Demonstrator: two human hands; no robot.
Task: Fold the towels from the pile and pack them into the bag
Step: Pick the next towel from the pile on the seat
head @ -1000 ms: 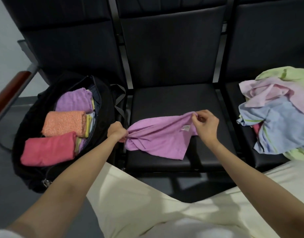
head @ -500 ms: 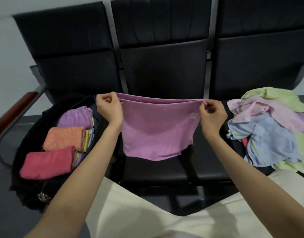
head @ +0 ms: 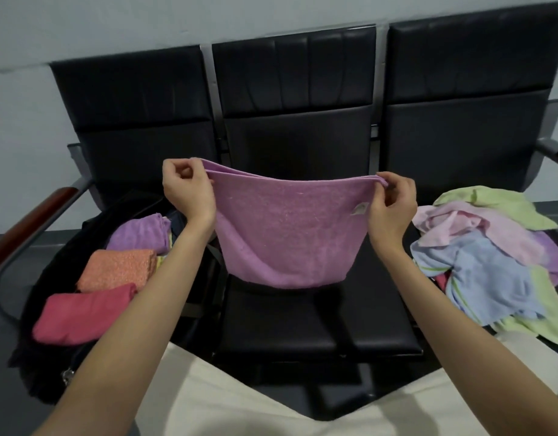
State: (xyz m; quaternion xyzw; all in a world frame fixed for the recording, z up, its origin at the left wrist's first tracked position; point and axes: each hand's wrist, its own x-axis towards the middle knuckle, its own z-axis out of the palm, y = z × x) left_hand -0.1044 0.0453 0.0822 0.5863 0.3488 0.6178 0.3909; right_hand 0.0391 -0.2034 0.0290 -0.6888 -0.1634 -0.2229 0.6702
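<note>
row of three black padded seats (head: pixel 295 313), spanning the frame from upper left to upper right, pale wall behind; a wood-topped armrest (head: pixel 29 221) stood at the left edge.

black bag (head: pixel 48 278), lower left, resting on the left seat, mouth open. inside lay three folded towels in a line: lilac folded towel (head: pixel 139 232) farthest back, orange folded towel (head: pixel 118 269) in the middle, red folded towel (head: pixel 82 313) nearest the viewer, each touching its neighbour. thin yellow and pale edges showed just beside them on the right; what they were could not be told.

pile of loose towels (head: pixel 491 262), right of frame, on the right seat: light green, pale pink, light blue with green stripes, and a lilac patch, all crumpled and overlapping.

purple towel (head: pixel 287 234), centre of frame, held up above the middle seat, doubled over so that layered edges ran along the top, sagging slightly between the hands. lower edge hung near the seat cushion; whether it touched could not be told. a small pale label showed near its right upper corner.

left hand (head: pixel 186 187), centre left, fingers closed, pinching the towel's upper left corner.

right hand (head: pixel 391 199), centre right, thumb and fingertips pinching the upper right corner.

cream-coloured trousers (head: pixel 240 401), bottom centre.
</note>
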